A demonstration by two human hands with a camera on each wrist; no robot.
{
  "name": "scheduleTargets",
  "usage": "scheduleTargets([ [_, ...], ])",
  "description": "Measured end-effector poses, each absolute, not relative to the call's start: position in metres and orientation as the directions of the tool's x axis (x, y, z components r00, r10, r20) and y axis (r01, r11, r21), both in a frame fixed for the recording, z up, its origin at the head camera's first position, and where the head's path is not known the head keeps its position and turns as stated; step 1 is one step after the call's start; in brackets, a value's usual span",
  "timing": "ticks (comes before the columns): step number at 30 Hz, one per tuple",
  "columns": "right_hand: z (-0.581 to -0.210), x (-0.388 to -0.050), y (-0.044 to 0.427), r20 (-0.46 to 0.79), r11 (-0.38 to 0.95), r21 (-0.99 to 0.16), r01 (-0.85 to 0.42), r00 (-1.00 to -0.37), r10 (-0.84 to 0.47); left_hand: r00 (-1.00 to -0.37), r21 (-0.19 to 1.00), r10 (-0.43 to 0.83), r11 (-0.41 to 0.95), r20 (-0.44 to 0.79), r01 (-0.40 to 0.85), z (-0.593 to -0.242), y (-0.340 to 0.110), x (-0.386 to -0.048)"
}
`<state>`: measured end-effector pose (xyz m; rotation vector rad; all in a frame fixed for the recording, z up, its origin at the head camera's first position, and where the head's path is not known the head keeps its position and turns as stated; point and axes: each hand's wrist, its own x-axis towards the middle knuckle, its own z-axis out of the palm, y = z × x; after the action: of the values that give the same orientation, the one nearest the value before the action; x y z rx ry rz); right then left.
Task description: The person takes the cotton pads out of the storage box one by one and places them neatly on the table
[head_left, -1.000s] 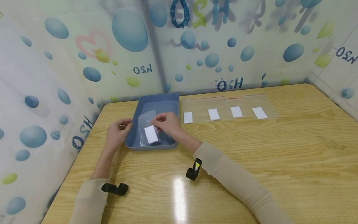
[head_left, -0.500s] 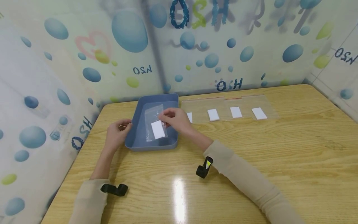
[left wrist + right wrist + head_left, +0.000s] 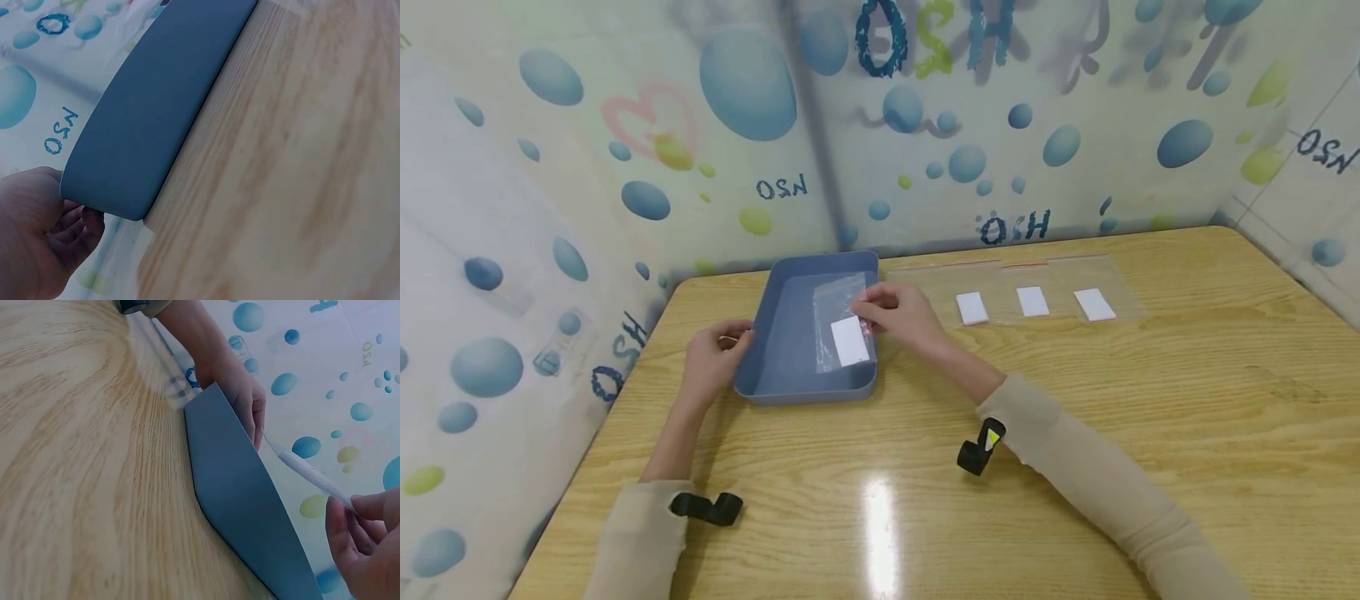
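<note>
Above the right side of a shallow blue-grey tray [image 3: 805, 397], my right hand [image 3: 902, 315] pinches the right edge of a clear zip bag [image 3: 827, 321]. A white card [image 3: 850, 341] lies inside the bag. The right wrist view shows the bag [image 3: 312, 475] edge-on, between the thumb and fingers of the right hand [image 3: 369, 537], above the tray rim. My left hand [image 3: 713, 358] holds the tray's left wall. Seen from the left wrist, the left hand [image 3: 44, 231] has its fingers at the tray's corner, partly hidden by the wall [image 3: 137, 112].
Right of the tray, flat clear bags [image 3: 1075, 275] with white cards [image 3: 972, 308] lie in a row along the back of the wooden table [image 3: 1075, 400]. The right hand covers the leftmost card. A patterned wall [image 3: 895, 167] stands behind the table.
My right hand has moved right and slightly away from me, carrying the bag from the tray's middle to its right side. The left hand and tray have stayed put.
</note>
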<state>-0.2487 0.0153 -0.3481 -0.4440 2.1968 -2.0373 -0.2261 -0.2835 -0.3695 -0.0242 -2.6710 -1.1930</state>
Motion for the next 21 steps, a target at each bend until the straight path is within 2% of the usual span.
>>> scheduleTargets([
  [21,-0.350,-0.239,0.056,0.082,0.085,-0.990,-0.109,-0.958,-0.276,-0.977,0.733,-0.066,0.671,0.205,0.109,-0.370,-0.285,-0.226],
])
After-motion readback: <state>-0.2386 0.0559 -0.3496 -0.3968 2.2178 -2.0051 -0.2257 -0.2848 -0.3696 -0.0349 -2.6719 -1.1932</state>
